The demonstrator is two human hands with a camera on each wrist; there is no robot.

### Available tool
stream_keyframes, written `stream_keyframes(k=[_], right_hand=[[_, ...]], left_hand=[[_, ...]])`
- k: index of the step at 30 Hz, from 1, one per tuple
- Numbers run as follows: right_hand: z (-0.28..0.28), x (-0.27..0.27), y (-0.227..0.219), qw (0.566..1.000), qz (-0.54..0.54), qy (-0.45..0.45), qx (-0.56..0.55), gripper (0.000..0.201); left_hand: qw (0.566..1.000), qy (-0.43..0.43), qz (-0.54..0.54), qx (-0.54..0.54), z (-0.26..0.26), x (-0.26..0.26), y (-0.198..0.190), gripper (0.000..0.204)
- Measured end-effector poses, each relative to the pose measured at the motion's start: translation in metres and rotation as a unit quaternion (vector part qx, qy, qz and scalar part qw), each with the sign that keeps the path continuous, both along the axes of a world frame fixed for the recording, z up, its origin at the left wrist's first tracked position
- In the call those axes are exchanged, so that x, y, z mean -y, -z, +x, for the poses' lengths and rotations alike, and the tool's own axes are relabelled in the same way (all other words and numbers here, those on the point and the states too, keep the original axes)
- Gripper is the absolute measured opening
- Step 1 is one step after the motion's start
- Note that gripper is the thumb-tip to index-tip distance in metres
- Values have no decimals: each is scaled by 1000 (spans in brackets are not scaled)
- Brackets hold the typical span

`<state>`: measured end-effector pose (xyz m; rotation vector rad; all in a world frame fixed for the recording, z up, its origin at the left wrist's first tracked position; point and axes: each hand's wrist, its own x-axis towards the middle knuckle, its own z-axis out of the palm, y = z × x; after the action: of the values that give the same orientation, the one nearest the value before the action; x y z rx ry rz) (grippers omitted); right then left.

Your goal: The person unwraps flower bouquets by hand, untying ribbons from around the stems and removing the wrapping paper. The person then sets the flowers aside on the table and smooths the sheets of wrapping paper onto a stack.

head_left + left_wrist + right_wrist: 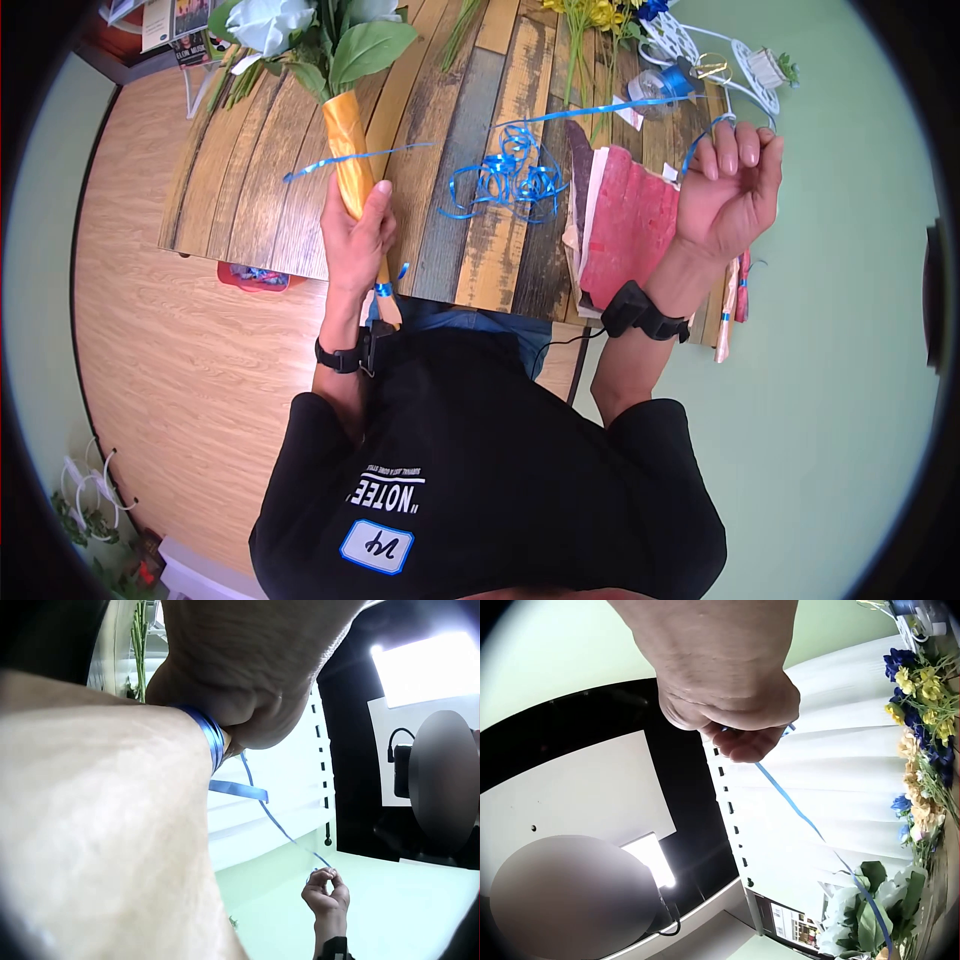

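Note:
My left hand (355,240) grips the orange-yellow wrapped handle (346,130) of a bouquet with white flowers (268,26) and green leaves (372,52). A blue ribbon (350,158) crosses this wrap above the hand, one end sticking out leftward. Blue ribbon (210,739) is also wound around the handle's lower part, below the hand. Raised at the right, my right hand (728,195) has curled fingers pinching blue ribbon. In the right wrist view the ribbon (791,801) stretches from that hand toward the bouquet.
A tangle of blue ribbon (515,180) lies mid-table. Right of it are a red-covered stack of sheets (630,225) and a ribbon spool (655,92). Yellow flowers (600,14) and a white wire stand (680,40) are at the back. A red container (255,283) sits below the table's left edge.

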<state>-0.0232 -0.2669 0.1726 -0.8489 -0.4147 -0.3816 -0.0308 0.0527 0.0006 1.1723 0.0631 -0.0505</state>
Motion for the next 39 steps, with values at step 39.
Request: stream_keyframes(k=[39], right_hand=[[-46,-95,105,830,-488,160,-220,21]], left_hand=[[943,44,-327,39,2,7,-15,39]])
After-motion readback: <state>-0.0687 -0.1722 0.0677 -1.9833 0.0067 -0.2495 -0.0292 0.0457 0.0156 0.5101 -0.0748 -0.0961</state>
